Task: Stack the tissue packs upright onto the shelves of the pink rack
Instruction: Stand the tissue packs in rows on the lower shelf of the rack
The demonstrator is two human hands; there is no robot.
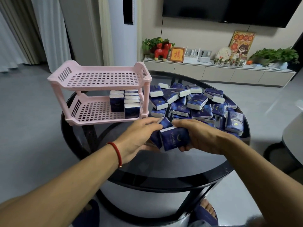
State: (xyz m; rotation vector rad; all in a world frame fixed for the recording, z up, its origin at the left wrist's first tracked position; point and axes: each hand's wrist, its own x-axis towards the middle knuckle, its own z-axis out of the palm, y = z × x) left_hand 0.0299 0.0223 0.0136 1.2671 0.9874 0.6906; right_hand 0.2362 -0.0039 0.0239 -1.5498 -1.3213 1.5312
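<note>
A pink two-shelf rack (100,82) stands on the left of a round dark glass table (164,169). Its top shelf is bare. On the right end of its lower shelf several dark blue tissue packs (125,104) stand upright in two rows. A loose pile of the same packs (196,104) covers the table's right side. In front of the pile, my left hand (137,138) and my right hand (200,136) together clasp a small bundle of tissue packs (172,140), one hand on each side.
A low white cabinet (213,72) with plants, a red toy horse and framed pictures runs along the far wall under a dark TV. A tall white unit stands behind the rack. Another table's edge (293,133) shows at right. My slippered feet show below the table.
</note>
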